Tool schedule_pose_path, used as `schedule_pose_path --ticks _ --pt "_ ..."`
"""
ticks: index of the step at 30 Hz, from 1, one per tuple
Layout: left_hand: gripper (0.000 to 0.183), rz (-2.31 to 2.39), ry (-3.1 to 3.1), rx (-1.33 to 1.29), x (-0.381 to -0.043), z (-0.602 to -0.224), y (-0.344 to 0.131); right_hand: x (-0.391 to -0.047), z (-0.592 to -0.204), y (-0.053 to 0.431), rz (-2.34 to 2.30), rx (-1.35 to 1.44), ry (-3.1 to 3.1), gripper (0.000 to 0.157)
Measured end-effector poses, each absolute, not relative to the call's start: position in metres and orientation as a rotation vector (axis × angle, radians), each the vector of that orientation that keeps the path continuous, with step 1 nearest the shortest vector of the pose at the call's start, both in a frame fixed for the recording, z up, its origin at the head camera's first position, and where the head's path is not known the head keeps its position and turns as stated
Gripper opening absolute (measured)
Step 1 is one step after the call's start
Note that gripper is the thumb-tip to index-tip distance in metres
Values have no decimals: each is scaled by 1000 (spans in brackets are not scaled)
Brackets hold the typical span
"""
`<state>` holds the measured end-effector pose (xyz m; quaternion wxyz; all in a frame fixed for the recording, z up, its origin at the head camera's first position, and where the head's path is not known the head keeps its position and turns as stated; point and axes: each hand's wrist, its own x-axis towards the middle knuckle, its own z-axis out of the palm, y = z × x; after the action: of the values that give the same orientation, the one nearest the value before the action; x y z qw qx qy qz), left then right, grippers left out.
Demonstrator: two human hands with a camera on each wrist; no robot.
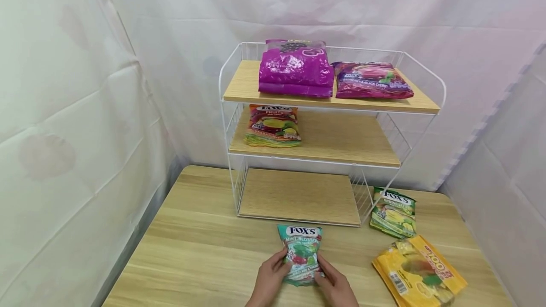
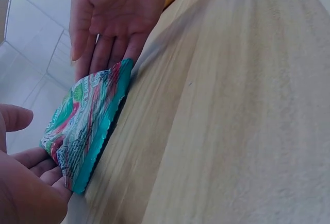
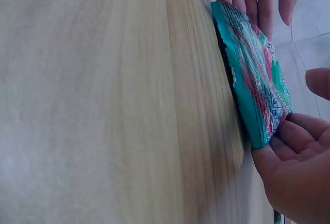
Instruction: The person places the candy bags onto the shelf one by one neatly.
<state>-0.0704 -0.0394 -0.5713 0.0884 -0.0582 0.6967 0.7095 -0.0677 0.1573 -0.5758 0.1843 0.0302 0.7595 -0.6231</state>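
A teal bag of Fox's mint candy (image 1: 302,255) lies on the table in front of the shelf, its printed face up. In the head view my left hand (image 1: 269,276) is at the bag's left side and my right hand (image 1: 337,284) at its right side. Both wrist views show the fingers fairly straight, touching the side edges of the candy bag (image 2: 85,126). The thumb of the left hand (image 2: 31,188) stands apart from the bag. So does the thumb of the right hand (image 3: 301,172). Some fingertips are hidden behind or under the bag's edges.
A white wire rack with wooden shelves (image 1: 298,196) stands behind the bag. Its top shelf bears a purple bag (image 1: 296,70) and a dark pink candy bag (image 1: 371,80); an orange-red candy bag (image 1: 274,127) sits mid-level. Right lie a green candy bag (image 1: 393,213) and a yellow bag (image 1: 420,271).
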Motion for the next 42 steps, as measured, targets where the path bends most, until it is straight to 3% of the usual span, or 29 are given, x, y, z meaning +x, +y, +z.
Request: schedule_pose_path --ticks 18,42 --pt "48 2044 2143 -46 -62 -558 -33 -58 -557 161 -1790 4 2125 68" --pt "47 2119 2165 209 -62 -491 -33 -54 -486 160 -1784 -12 2403 57"
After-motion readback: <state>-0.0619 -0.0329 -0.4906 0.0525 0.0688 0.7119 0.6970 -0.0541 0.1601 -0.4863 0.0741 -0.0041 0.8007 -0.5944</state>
